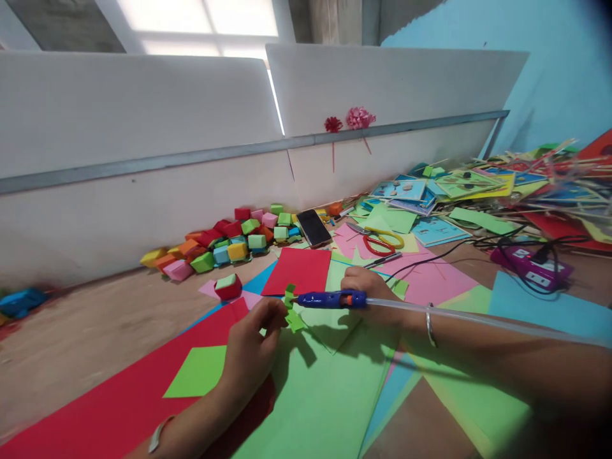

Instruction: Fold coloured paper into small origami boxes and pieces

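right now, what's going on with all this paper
A person's right hand grips a blue glue gun pointed at a small green paper piece pinched by the left hand; whether gun and paper touch is unclear. Light green sheets lie beneath. Small coloured boxes are piled farther back beside a phone.

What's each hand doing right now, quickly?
Left hand: closed, pinching a small green paper piece.
Right hand: closed around the blue glue gun, its nozzle at that paper.
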Demonstrator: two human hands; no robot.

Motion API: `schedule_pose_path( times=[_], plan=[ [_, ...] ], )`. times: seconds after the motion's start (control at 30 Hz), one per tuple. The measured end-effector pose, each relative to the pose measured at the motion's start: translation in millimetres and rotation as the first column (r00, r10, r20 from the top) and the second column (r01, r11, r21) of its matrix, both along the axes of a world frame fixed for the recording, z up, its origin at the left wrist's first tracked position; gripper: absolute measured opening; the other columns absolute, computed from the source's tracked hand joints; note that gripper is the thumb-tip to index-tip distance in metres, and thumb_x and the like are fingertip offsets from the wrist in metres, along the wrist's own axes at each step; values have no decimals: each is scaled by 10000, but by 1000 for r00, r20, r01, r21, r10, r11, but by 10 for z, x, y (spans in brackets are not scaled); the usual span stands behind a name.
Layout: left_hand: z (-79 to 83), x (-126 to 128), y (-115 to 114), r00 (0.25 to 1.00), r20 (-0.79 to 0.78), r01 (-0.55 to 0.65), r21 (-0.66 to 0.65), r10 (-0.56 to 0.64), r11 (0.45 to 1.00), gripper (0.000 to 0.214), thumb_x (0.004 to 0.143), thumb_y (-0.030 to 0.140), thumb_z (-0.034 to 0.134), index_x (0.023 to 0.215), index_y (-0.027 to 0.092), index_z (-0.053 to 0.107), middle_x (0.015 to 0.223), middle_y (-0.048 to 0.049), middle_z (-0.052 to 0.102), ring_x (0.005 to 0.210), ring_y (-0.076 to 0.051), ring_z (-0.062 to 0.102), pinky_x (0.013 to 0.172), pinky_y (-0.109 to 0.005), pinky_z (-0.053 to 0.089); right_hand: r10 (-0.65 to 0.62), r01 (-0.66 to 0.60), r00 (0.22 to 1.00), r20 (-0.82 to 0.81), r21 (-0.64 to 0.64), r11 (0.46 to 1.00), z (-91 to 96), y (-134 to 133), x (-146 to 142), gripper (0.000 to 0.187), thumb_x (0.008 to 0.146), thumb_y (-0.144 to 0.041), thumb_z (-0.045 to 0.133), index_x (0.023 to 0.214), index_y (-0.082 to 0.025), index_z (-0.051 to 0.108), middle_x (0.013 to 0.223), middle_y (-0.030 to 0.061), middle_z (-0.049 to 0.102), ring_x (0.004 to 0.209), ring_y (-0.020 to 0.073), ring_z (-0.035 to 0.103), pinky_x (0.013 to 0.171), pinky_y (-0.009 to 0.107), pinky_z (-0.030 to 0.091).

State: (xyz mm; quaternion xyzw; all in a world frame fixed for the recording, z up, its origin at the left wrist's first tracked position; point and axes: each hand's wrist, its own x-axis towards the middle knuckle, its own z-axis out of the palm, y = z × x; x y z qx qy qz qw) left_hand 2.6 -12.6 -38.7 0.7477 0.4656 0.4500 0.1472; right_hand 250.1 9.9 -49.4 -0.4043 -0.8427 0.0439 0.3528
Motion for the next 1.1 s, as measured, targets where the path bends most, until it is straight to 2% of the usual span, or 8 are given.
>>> schedule_pose_path(
  times=[0.27,0.4,0.53,0.67,0.87,1.1],
  plan=[
    [-2,-53,42,990,-136,47,192,-21,980,167,835,222,500,691,232,586,683,2,717,614,-159,666,585,-239,507,31,-30,999,33,-8,1000,115,10,22,266,794,-203,572,574,-190,424,649,-13,440,608,120,403,529,239,257],
    [4,-84,67,978,-208,82,257,-27,963,200,865,242,518,683,238,601,779,-28,760,752,-190,712,679,-270,542,45,-44,997,70,-17,999,217,5,64,263,762,-217,563,555,-192,403,624,-21,430,586,112,393,522,228,250],
    [-13,-105,77,965,-260,122,302,-41,945,190,892,233,513,744,237,631,881,-44,779,828,-190,733,720,-267,561,39,-30,992,117,-76,997,337,-43,74,254,729,-202,576,539,-189,407,605,-20,452,570,105,400,509,222,249],
    [-37,-118,79,952,-299,167,343,-61,925,179,898,200,517,763,230,631,887,-54,781,851,-187,741,728,-254,567,2,13,990,139,-104,994,426,-81,65,220,676,-163,605,539,-182,434,605,-20,486,584,103,420,521,220,270],
    [-13,-106,64,937,-336,231,379,-99,896,170,903,167,507,799,228,628,868,-55,782,865,-188,745,748,-257,574,-46,64,985,167,-104,992,462,-79,54,224,687,-166,608,533,-177,446,608,-12,493,573,101,393,526,228,275],
    [3,-75,49,933,-351,234,409,-85,882,176,909,144,501,795,224,609,877,-59,779,854,-179,745,726,-237,568,-66,91,965,254,-85,992,505,-91,66,187,689,-173,631,557,-175,498,633,0,535,585,115,398,537,236,274]
  ],
)
